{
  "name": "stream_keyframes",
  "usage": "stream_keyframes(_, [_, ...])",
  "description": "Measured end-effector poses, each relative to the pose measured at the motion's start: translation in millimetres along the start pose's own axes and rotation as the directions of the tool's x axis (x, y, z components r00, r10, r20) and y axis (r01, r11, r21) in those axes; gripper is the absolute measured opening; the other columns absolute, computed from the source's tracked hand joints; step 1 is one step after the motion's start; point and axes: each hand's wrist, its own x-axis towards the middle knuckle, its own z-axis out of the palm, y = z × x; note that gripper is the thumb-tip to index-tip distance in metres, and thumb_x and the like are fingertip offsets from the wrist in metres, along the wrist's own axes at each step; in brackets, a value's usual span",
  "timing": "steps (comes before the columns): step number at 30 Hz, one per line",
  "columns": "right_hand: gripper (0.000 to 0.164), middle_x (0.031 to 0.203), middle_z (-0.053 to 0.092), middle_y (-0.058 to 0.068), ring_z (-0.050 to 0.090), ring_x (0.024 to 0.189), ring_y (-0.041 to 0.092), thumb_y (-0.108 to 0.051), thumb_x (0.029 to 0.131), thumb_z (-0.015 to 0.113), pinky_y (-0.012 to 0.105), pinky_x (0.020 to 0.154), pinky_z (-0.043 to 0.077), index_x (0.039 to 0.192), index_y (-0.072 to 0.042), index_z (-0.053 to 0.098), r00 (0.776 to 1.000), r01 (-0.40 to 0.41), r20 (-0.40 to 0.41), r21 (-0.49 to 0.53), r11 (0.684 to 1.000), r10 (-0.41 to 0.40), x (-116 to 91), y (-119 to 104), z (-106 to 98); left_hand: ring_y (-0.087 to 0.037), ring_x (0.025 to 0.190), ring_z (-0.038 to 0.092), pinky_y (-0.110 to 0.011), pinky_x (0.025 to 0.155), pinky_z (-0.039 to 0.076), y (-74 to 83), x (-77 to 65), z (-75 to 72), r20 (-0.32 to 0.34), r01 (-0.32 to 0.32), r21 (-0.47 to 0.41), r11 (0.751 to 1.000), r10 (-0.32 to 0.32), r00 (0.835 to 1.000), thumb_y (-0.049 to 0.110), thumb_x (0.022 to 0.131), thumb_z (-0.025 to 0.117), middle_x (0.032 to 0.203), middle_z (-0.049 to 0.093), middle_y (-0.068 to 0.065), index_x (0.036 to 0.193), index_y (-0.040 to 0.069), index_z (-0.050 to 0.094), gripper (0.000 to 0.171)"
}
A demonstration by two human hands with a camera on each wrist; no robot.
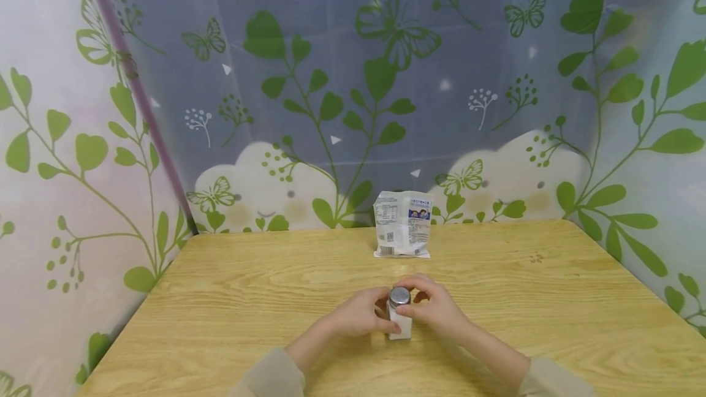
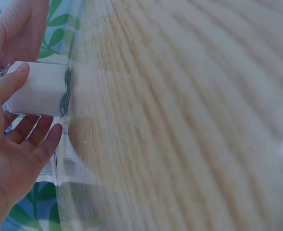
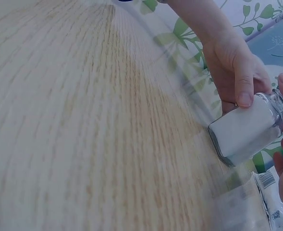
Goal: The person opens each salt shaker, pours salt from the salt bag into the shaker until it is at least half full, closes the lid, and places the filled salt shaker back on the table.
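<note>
A square glass shaker (image 1: 401,325) filled with white contents stands upright on the wooden table, topped by a silver metal lid (image 1: 399,296). My left hand (image 1: 360,312) grips its body, thumb across the near side. At the lid, my right hand (image 1: 440,310) pinches with thumb and fingers from the right. The left wrist view shows the left thumb pressed on the glass of the shaker (image 2: 41,94), other fingers behind it. In the right wrist view, the shaker (image 3: 247,131) has its base at the tabletop, and its neck lies between both hands.
Behind the shaker, a white printed packet (image 1: 402,225) stands near the back edge of the wooden table (image 1: 265,287). Curtains (image 1: 342,78) patterned with green leaves and butterflies hang around the back and sides. A small brown mark (image 1: 536,258) shows at the table's back right.
</note>
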Motion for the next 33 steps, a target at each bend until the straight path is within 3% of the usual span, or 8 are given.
stream_keyframes(6, [0.029, 0.101, 0.061, 0.006, 0.050, 0.091, 0.007, -0.010, 0.075, 0.075, 0.031, 0.072, 0.042, 0.102, -0.005, 0.066, 0.998, -0.027, -0.051, 0.009, 1.000, 0.028, -2, -2, 4, -0.007, 0.081, 0.060, -0.022, 0.070, 0.049, 0.1, 0.6, -0.8, -0.001, 0.003, 0.011, 1.000, -0.003, 1.000, 0.015, 0.075, 0.077, 0.087, 0.059, 0.006, 0.103, 0.013, 0.058, 0.034])
stream_keyframes(16, [0.027, 0.098, 0.059, 0.009, 0.049, 0.088, 0.007, -0.005, 0.074, 0.075, 0.032, 0.071, 0.043, 0.099, -0.002, 0.063, 0.994, -0.010, -0.105, 0.022, 1.000, 0.013, -5, -6, 11, -0.009, 0.081, 0.060, -0.023, 0.071, 0.048, 1.0, 0.2, -1.1, 0.002, 0.008, 0.012, 1.000, -0.008, 1.000, 0.015, 0.074, 0.077, 0.086, 0.059, 0.006, 0.106, 0.013, 0.059, 0.036])
stream_keyframes(27, [0.030, 0.095, 0.058, 0.005, 0.050, 0.088, 0.010, -0.005, 0.073, 0.077, 0.033, 0.076, 0.040, 0.094, -0.001, 0.056, 0.976, -0.183, -0.108, 0.068, 0.981, 0.190, -1, -8, 15, -0.009, 0.082, 0.060, -0.024, 0.071, 0.049, 2.2, -0.8, 0.4, 0.005, 0.003, -0.018, 1.000, -0.003, 1.000, 0.013, 0.075, 0.076, 0.088, 0.059, 0.005, 0.105, 0.014, 0.059, 0.034])
stream_keyframes(30, [0.037, 0.098, 0.056, 0.006, 0.049, 0.091, 0.009, -0.007, 0.074, 0.076, 0.032, 0.077, 0.040, 0.103, 0.002, 0.055, 0.982, -0.169, -0.077, 0.054, 0.984, 0.173, -1, -7, 13, -0.009, 0.082, 0.060, -0.024, 0.072, 0.048, 1.9, -0.5, -0.1, 0.005, 0.002, -0.018, 1.000, -0.002, 1.000, 0.014, 0.074, 0.076, 0.088, 0.060, 0.005, 0.104, 0.014, 0.060, 0.034])
stream_keyframes(33, [0.048, 0.102, 0.054, 0.010, 0.047, 0.094, 0.009, -0.008, 0.078, 0.074, 0.032, 0.077, 0.042, 0.118, 0.005, 0.050, 0.996, -0.083, -0.019, 0.029, 0.996, 0.084, 0, -6, 7, -0.009, 0.082, 0.060, -0.024, 0.072, 0.048, 1.0, 0.1, -0.4, 0.007, 0.000, -0.016, 1.000, 0.000, 1.000, 0.014, 0.074, 0.076, 0.087, 0.060, 0.005, 0.104, 0.013, 0.059, 0.034])
